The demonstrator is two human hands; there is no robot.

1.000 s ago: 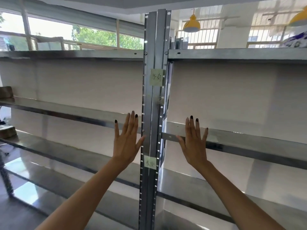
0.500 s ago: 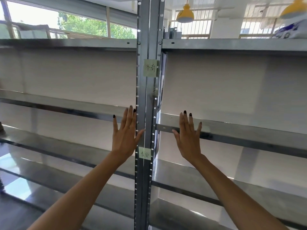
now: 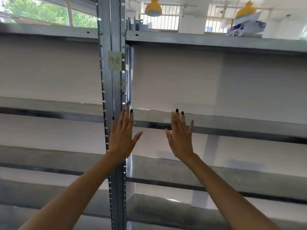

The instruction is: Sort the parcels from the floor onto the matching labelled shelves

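Observation:
Both my arms are raised in front of a grey metal shelf rack. My left hand (image 3: 122,138) is held up with straight, spread fingers in front of the central upright post (image 3: 114,97). My right hand (image 3: 181,138) is spread the same way before the front edge of the middle right shelf (image 3: 232,123). Neither hand holds anything. A pale green paper label (image 3: 114,60) with handwritten characters is stuck on the post above my left hand. No parcel from the floor is in view.
Several bare metal shelves run left (image 3: 49,108) and right of the post. A white and blue package (image 3: 245,28) lies on the top right shelf (image 3: 207,40). Yellow lamps (image 3: 153,8) hang behind, and windows show beyond the rack.
The view has swung to the right and drawn closer to the rack. My left hand now overlaps the post and hides the lower label. Both hands stay spread and hold nothing.

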